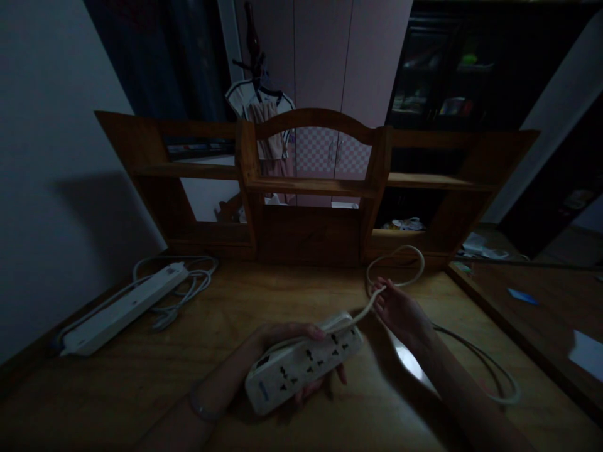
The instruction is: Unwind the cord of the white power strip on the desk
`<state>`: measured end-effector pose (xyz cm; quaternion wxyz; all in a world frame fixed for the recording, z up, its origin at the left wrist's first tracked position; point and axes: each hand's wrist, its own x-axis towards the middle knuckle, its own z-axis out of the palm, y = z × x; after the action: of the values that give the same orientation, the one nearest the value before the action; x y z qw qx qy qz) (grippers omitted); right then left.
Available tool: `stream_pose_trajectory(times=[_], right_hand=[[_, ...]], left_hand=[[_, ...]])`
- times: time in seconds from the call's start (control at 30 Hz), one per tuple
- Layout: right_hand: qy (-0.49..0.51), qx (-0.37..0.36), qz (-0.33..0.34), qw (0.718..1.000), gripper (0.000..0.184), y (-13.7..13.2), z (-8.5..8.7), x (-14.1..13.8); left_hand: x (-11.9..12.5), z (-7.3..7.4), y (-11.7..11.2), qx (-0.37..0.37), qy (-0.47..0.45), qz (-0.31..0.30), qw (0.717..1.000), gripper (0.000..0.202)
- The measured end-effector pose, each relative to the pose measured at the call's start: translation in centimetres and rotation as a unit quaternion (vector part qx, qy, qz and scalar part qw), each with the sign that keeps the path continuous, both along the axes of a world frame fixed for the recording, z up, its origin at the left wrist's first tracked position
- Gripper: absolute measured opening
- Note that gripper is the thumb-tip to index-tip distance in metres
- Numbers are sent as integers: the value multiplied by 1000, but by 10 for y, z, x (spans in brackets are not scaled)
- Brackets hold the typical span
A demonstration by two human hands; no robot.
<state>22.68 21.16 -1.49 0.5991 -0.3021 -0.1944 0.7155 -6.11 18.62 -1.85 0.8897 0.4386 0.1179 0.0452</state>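
My left hand (292, 336) grips a white power strip (304, 370) from below and behind, its thumb pressing a stretch of cord against the top edge. Several sockets on the strip face up toward me. In my right hand (400, 311) the strip's white cord (362, 316) is pinched between the fingers, to the right of the strip. Beyond that hand the cord makes a loop on the table, and another loop lies to the right of my forearm. The strip is held tilted above the wooden table (235, 301).
A second, longer white power strip (127, 307) lies at the left by the wall, its cord (198, 282) bunched beside it. A wooden shelf unit (311, 185) spans the table's back edge. At the right are a blue card (522, 295) and white paper (588, 355).
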Motion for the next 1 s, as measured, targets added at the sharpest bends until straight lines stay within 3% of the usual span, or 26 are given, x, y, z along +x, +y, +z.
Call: stream_pose_trajectory(times=[0.1,0.27,0.57,0.8,1.0], right_hand=[[-39,-6,7,999,19,-3,7,-2],[-111,37,56,992,27,-8,15,-6],[-263,72,162,949,26,-21,11,-24],[-358,108,209,904,24,-29,17,-30],[-387,131,251,877,27,-30,20,-32]], left_hand=[[1,-7,14,-27,11,-10,1000,76],[6,-12,35,-15,-75,136,988,86],[10,-5,39,-10,-128,261,957,81],[7,4,38,-46,-148,414,897,72],[7,5,39,-64,-153,453,876,61]])
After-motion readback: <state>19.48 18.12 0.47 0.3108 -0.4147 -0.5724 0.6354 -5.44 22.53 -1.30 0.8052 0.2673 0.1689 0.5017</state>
